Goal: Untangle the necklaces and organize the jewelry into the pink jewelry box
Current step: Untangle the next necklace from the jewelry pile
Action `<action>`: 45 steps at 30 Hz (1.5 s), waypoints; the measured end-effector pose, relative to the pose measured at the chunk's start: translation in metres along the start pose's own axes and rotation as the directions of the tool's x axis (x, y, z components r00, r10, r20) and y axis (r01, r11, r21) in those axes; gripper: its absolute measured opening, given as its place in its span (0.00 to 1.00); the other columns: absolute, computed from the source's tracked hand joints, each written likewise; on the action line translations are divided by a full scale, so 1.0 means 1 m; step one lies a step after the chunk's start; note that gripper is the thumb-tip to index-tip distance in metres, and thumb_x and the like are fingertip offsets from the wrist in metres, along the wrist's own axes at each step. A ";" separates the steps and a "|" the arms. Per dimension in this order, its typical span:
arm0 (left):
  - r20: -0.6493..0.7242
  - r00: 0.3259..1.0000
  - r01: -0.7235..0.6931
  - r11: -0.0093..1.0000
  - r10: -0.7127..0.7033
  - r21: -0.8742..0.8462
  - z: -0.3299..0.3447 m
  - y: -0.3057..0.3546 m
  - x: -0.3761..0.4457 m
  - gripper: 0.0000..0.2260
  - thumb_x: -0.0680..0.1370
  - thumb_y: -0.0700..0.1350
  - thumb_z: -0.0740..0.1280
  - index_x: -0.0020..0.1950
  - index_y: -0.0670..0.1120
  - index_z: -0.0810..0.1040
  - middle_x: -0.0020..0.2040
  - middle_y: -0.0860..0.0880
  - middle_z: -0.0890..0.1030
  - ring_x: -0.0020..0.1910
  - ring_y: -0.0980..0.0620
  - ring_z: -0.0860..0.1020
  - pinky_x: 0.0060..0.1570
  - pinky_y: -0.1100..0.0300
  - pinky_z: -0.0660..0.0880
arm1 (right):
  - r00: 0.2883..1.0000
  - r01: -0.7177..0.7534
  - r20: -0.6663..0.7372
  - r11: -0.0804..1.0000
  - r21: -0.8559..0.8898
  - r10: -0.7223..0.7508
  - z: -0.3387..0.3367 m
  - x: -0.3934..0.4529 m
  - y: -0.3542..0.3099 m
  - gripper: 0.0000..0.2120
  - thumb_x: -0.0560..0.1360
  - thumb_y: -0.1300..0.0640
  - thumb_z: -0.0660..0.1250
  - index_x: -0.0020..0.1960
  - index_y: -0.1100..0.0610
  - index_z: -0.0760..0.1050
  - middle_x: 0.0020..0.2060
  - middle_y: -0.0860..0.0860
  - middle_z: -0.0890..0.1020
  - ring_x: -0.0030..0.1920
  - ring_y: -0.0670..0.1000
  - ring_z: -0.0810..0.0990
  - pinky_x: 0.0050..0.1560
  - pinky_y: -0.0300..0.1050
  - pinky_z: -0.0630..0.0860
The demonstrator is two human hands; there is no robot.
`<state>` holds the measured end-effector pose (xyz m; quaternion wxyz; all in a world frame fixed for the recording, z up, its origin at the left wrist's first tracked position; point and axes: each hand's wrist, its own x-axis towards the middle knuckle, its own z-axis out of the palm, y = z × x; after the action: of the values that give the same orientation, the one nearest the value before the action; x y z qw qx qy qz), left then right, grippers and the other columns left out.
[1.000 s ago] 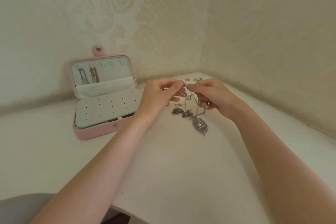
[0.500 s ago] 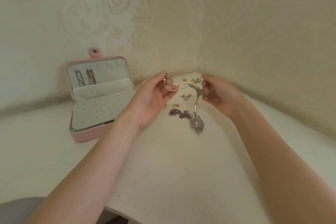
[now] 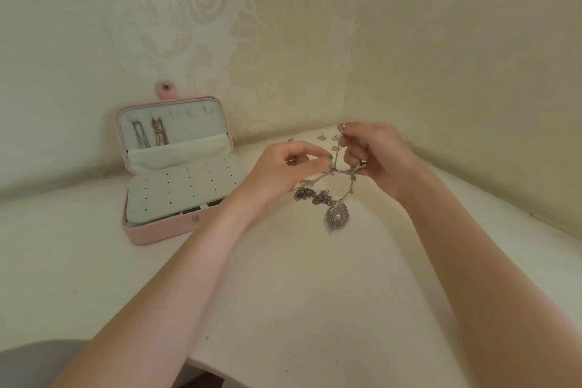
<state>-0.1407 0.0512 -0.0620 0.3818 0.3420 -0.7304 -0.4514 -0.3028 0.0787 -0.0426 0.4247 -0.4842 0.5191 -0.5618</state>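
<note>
While both hands hover, fingertips pinch the tangled necklaces.

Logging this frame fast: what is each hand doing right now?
Left hand: pinching the tangled chains.
Right hand: pinching the same chains, with the silver pendant resting on the table.

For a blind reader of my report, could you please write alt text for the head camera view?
Two hands, the left hand and the right hand, pinch a tangled silver necklace chain above a white table, its leaf-shaped pendant lying on the surface. At left an open pink jewelry box holds two necklaces in its lid.
</note>
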 end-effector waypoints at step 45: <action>-0.009 0.989 0.146 0.983 -0.148 -0.109 -0.002 -0.006 0.003 0.06 0.74 0.36 0.68 0.40 0.47 0.79 0.34 0.50 0.79 0.34 0.55 0.76 0.39 0.66 0.75 | 0.975 -0.048 0.222 0.979 0.200 0.003 -0.003 0.001 0.008 0.10 0.75 0.67 0.61 0.38 0.56 0.69 0.26 0.49 0.72 0.32 0.48 0.72 0.34 0.37 0.72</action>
<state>-0.1399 0.0453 -0.0664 0.3715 0.3775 -0.6743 -0.5145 -0.3056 0.0778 -0.0505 0.5345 -0.4907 0.4145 -0.5493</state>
